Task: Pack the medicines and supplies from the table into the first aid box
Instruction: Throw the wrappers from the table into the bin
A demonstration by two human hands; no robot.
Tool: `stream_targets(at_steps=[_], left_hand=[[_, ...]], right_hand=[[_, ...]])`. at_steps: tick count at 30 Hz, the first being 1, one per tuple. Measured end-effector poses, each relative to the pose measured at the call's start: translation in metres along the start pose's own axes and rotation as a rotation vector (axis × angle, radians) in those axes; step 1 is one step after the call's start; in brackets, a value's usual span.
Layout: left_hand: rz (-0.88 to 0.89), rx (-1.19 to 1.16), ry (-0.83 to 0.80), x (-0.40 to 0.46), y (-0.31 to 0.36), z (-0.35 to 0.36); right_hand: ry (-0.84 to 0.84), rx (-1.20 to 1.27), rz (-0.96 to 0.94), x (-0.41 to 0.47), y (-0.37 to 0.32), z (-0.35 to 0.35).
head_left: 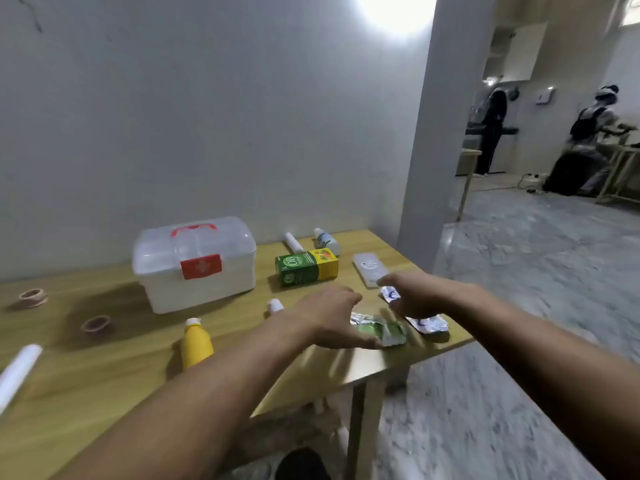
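Observation:
A white first aid box (194, 268) with a red handle and red latch stands closed on the wooden table (104, 368). My left hand (329, 317) hovers palm down, fingers apart, beside a crumpled green foil strip (384, 332). My right hand (412, 294) reaches over a blue-and-silver foil strip (427, 323), fingers spread, holding nothing I can see. A green and yellow carton (306, 267), a pale flat pack (369, 268), a yellow bottle (196, 342), a small white bottle (326, 241), a white tube (293, 242) and a white cap (275, 305) lie around.
Two tape rolls (33, 297) (96, 323) lie on the table's left part, and a white roll (17, 372) at the left edge. The table's right edge and corner are close to both hands. A wall stands behind. Two persons stand in the far room at the right.

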State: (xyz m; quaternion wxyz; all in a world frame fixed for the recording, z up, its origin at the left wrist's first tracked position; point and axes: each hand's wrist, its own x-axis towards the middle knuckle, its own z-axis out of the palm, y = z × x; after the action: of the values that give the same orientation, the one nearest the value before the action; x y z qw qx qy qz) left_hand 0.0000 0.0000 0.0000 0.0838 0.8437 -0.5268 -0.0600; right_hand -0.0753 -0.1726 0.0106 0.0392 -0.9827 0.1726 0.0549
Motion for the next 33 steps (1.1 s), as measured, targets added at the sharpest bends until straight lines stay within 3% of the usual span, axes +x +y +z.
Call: stream_targets(at_steps=[6, 13, 15, 19, 22, 26, 30, 33], left_hand=[[-0.03, 0.029, -0.109, 0.007, 0.013, 0.035], [0.002, 0.12, -0.035, 0.004, 0.023, 0.051], [0.03, 0.106, 0.015, 0.001, 0.029, 0.057], [0.12, 0.023, 0.118, -0.006, 0.049, 0.071], [0.272, 0.032, 0.279, -0.007, 0.072, 0.085], [0.525, 0.093, 0.461, 0.0, 0.105, 0.115], [0.409, 0.025, 0.477, -0.008, 0.137, 0.16], [0.11, -0.253, 0.17, -0.008, 0.15, 0.199]], right_hand=[[-0.104, -0.036, 0.097, -0.012, 0.032, 0.025], [-0.059, 0.057, 0.004, -0.05, 0.06, 0.043], [0.035, -0.001, -0.026, -0.063, 0.067, 0.054], [0.475, -0.085, -0.062, -0.088, 0.077, 0.083], [0.659, 0.06, -0.03, -0.117, 0.089, 0.101], [0.764, 0.327, 0.183, -0.162, 0.102, 0.129], [0.71, 0.499, 0.462, -0.195, 0.117, 0.183], [0.6, 0.636, 0.612, -0.21, 0.121, 0.232]])
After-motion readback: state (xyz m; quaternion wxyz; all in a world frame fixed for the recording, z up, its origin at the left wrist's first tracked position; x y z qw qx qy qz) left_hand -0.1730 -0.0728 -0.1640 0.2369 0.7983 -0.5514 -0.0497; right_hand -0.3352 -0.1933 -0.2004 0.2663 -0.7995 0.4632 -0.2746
